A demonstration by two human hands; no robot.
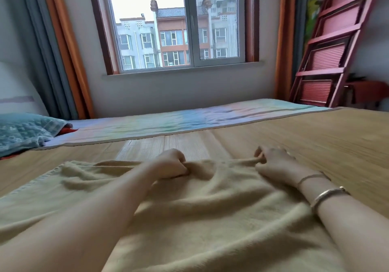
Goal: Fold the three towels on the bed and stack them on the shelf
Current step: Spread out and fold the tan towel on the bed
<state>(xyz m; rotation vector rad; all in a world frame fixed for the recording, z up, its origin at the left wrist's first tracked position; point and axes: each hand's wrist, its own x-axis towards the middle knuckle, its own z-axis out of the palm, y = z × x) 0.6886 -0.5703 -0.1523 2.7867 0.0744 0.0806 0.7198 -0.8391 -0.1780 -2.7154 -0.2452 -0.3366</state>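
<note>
A pale yellow towel (202, 215) lies spread and rumpled across the near part of the bed's woven mat (315, 137). My left hand (171, 164) grips a bunch of the towel's far edge near its middle, fingers curled into the cloth. My right hand (273, 160) pinches the same far edge further right, with bracelets on that wrist. Both forearms lie over the towel. No other towel shows in view.
A pastel sheet (168, 120) covers the far strip of the bed under the window (179, 23). A teal pillow (23, 132) sits at the left. A red slatted rack (332, 46) leans against the right wall, with a small red table (366, 90) beside it.
</note>
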